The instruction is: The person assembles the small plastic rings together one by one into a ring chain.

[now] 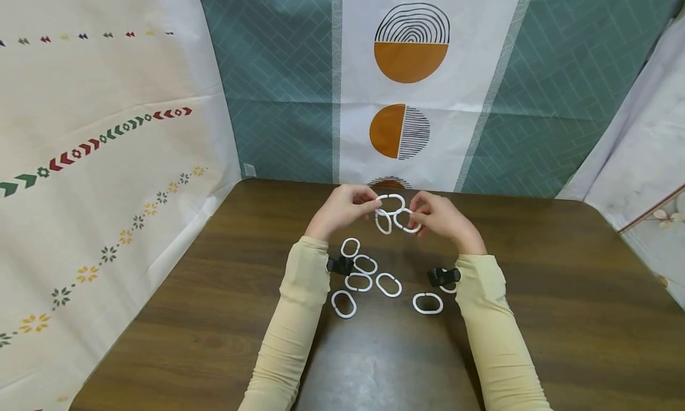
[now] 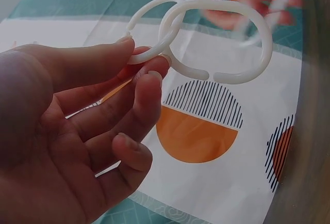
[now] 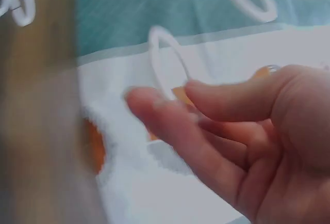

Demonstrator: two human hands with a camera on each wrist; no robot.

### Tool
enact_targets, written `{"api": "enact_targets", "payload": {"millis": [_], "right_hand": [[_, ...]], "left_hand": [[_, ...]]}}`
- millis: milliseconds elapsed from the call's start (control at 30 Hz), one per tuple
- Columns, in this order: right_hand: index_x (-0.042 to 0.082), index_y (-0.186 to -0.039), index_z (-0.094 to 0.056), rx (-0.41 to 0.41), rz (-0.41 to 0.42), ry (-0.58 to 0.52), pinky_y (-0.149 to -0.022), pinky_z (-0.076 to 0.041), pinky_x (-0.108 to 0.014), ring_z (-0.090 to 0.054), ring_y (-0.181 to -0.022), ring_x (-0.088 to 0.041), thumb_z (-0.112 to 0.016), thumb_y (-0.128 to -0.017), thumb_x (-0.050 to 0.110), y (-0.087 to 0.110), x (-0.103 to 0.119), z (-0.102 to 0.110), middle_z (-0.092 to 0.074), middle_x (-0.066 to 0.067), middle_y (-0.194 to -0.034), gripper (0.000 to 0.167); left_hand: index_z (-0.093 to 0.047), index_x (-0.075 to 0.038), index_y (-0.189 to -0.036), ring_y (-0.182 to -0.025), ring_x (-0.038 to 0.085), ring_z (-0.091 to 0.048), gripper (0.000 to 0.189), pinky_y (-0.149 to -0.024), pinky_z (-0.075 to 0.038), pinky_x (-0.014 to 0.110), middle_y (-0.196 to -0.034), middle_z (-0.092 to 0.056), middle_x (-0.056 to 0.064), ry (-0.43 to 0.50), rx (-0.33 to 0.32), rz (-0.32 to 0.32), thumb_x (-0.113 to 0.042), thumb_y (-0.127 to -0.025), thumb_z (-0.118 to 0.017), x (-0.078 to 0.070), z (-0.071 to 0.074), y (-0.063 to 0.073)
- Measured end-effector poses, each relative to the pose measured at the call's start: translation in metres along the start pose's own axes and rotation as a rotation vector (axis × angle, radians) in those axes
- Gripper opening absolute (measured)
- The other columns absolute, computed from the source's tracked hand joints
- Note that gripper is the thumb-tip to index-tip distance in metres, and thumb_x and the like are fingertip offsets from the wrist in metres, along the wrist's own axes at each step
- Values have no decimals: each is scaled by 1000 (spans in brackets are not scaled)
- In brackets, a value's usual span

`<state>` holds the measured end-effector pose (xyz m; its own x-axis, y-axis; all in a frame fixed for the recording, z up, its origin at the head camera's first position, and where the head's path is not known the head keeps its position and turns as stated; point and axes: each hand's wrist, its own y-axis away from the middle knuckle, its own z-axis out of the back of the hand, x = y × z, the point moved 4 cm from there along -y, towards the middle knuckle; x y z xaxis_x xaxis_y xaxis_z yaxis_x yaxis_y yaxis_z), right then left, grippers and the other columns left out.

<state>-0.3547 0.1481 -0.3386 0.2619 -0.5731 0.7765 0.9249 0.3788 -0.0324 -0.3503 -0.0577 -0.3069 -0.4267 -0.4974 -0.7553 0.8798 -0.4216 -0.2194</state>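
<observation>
Near the far edge of the table, both hands are raised with white plastic split rings. My left hand (image 1: 348, 207) pinches one ring (image 2: 154, 1) between thumb and fingertips, the other fingers loosely bent. Linked through it hangs a second ring (image 2: 266, 38), its small gap visible at the bottom in the left wrist view. My right hand (image 1: 443, 219) pinches a third ring (image 3: 153, 53) by thumb and index finger. That ring is close to the linked pair; the right wrist view shows it apart from them, though blurred.
Several more split rings lie on the brown table (image 1: 214, 280). A loose group sits near the left wrist, including one ring (image 1: 344, 317). Another ring (image 1: 428, 313) lies left of the right forearm, and one is partly hidden by the right wrist camera (image 1: 443, 276). A patterned curtain (image 1: 283, 102) hangs behind.
</observation>
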Motion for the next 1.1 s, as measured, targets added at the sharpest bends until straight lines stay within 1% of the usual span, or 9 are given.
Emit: {"api": "enact_targets", "payload": {"millis": [67, 133, 333, 433, 600, 767, 933, 1000, 1100], "right_hand": [[-5, -110, -47, -72, -3, -20, -58, -57, -32, -70, -65, -24, -51, -95, -2, 3, 8, 8, -69, -27, -85, 16], [-5, -116, -47, -110, 1, -33, -56, -57, -31, -70, -63, -22, -50, -95, -2, 6, 14, 13, -68, -27, -85, 21], [1, -123, -54, -116, 6, 22, -50, -51, -29, -67, -58, -13, -51, -97, 3, 12, 23, 16, -69, -22, -86, 26], [2, -125, -57, -139, 27, 38, -51, -51, -29, -67, -58, -12, -52, -97, 3, 15, 27, 18, -69, -22, -88, 28], [3, -124, -62, -230, 71, 45, -61, -57, -30, -67, -59, -7, -54, -96, 3, 21, 32, 24, -70, -25, -93, 29], [4, -124, -63, -297, 86, 35, -69, -58, -28, -67, -60, -3, -57, -96, 5, 25, 35, 30, -71, -25, -94, 29], [3, -118, -67, -342, 86, 55, -63, -53, -18, -64, -58, 0, -59, -95, 8, 25, 38, 29, -72, -22, -88, 25], [3, -113, -70, -379, 94, 108, -61, -49, -17, -63, -60, -2, -61, -94, 10, 25, 40, 29, -73, -19, -85, 23], [5, -108, -73, -421, 101, 182, -60, -43, -21, -63, -67, -11, -63, -93, 12, 26, 42, 30, -74, -14, -81, 20]], "left_hand": [[-71, -7, -93, -67, 13, -60, 17, -66, -46, 24, -77, -66, 5, -7, 0, 6, -23, -92, -67, 1, 0, 0], [-71, -7, -94, -67, 13, -60, 17, -66, -46, 24, -78, -66, 5, -10, 1, 8, -24, -92, -67, 2, -1, -1], [-71, -7, -94, -68, 13, -60, 17, -66, -46, 24, -77, -67, 4, -16, -5, 9, -24, -92, -67, 5, -1, 0], [-71, -8, -92, -67, 14, -60, 16, -66, -45, 24, -74, -65, 4, -21, -7, 11, -23, -92, -67, 5, -1, 0], [-71, -7, -92, -65, 12, -59, 15, -65, -45, 24, -75, -66, 4, -19, 6, 18, -21, -91, -67, 5, -2, -1], [-71, -5, -95, -67, 15, -61, 16, -65, -46, 23, -85, -70, 11, -11, 32, 18, -21, -92, -67, 4, -8, -5], [-71, -8, -94, -78, 31, -65, 14, -66, -46, 23, -86, -70, 13, -27, 40, 27, -21, -92, -67, 4, -12, -5], [-71, -8, -93, -81, 33, -65, 14, -67, -47, 23, -84, -69, 10, -33, 45, 30, -21, -92, -67, 4, -14, -5], [-71, -8, -94, -80, 32, -65, 15, -67, -47, 23, -84, -70, 8, -43, 58, 28, -22, -92, -66, 4, -18, -7]]}}
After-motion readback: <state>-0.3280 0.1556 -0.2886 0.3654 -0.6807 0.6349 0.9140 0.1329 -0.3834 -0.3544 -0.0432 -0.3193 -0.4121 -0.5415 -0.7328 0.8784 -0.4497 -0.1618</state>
